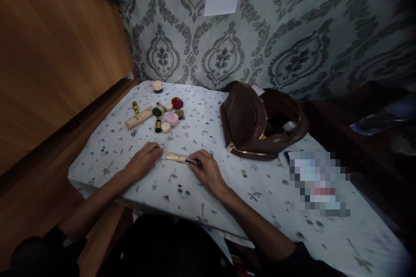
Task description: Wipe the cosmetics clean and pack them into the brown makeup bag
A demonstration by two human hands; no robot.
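Low over the cloth, a slim cream-coloured cosmetic tube (176, 157) with a dark end lies sideways between my two hands. My right hand (208, 171) is closed around the dark end. The fingers of my left hand (144, 160) are pinched at the pale, see-through left end; exactly how they grip it is blurred. Beyond my left hand are a beige tube (139, 117), a gold lipstick (135, 107), a small black-and-gold bottle (158, 124), a pink round jar (172, 119), a cream jar (165, 127) and a red compact (177, 103).
A brown leather bag (243, 114) stands unzipped on the right of the table (208, 130). Nearer me is a blurred-out flat device (318, 184). One two-tone jar (157, 87) sits at the back edge. A wooden cabinet (58, 52) rises on the left, patterned wall behind.
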